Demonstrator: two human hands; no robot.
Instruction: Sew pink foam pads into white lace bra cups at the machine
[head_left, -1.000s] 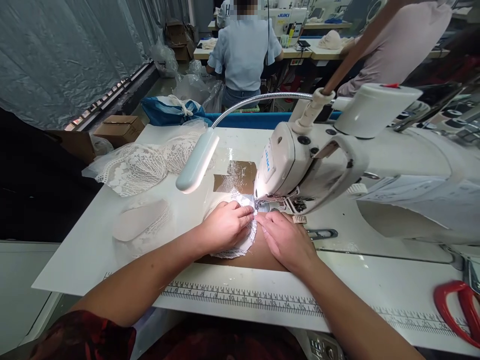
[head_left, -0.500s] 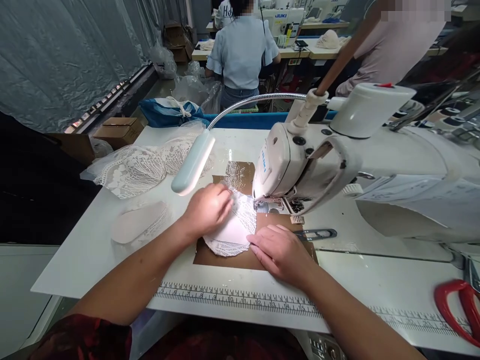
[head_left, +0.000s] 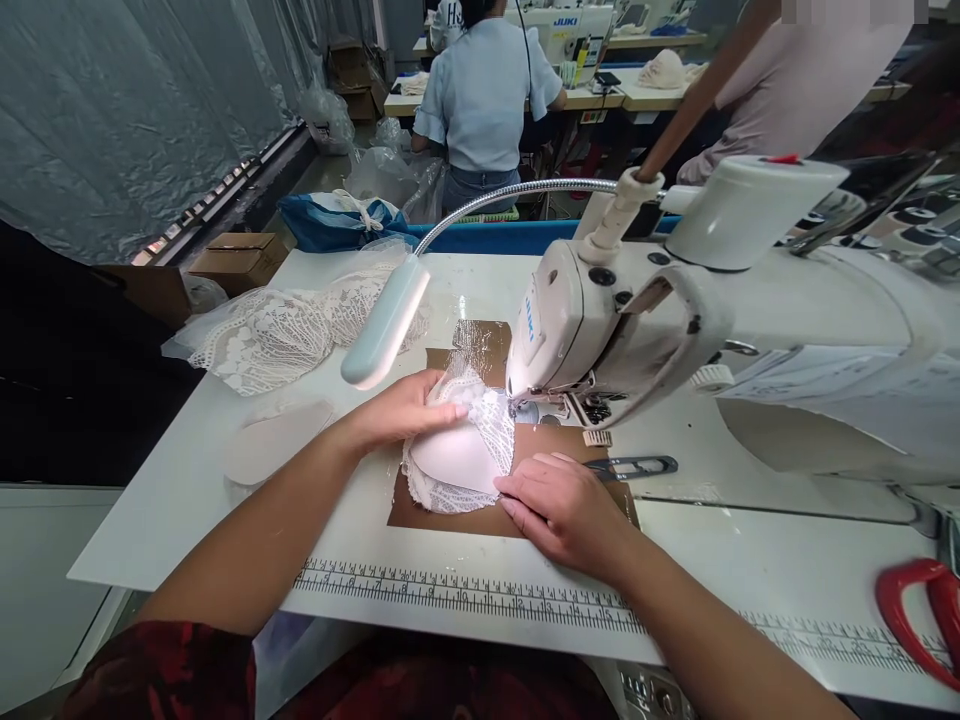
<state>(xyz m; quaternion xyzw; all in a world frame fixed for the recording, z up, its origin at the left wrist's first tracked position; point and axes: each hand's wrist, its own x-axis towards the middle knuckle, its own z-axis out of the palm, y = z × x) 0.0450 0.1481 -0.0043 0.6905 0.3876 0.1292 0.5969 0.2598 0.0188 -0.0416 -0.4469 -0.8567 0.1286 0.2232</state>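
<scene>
A white padded bra cup with lace edging (head_left: 457,455) lies under the needle end of the sewing machine (head_left: 555,320), on a brown board (head_left: 540,440). My left hand (head_left: 405,408) grips its far left side, thumb on top and fingers partly hidden behind the lace. At the cup's lower right edge, my right hand (head_left: 559,505) has its thumb and forefinger closed on the rim, the other fingers bent over the board. A grey thread snipper (head_left: 637,467) lies just beyond the right hand.
Lace pieces (head_left: 270,335) and a pale pad (head_left: 274,445) lie to the left. A lamp (head_left: 386,320) hangs over the white table (head_left: 187,500). A ruler strip (head_left: 465,597) runs along the front edge; red-handled scissors (head_left: 911,610) rest at right. A co-worker (head_left: 484,100) sits beyond.
My left hand has opened from a fist-like pinch and shifted slightly left, its thumb now across the cup. Lace at the cup's top has lifted and bunched. My right hand stays nearly still.
</scene>
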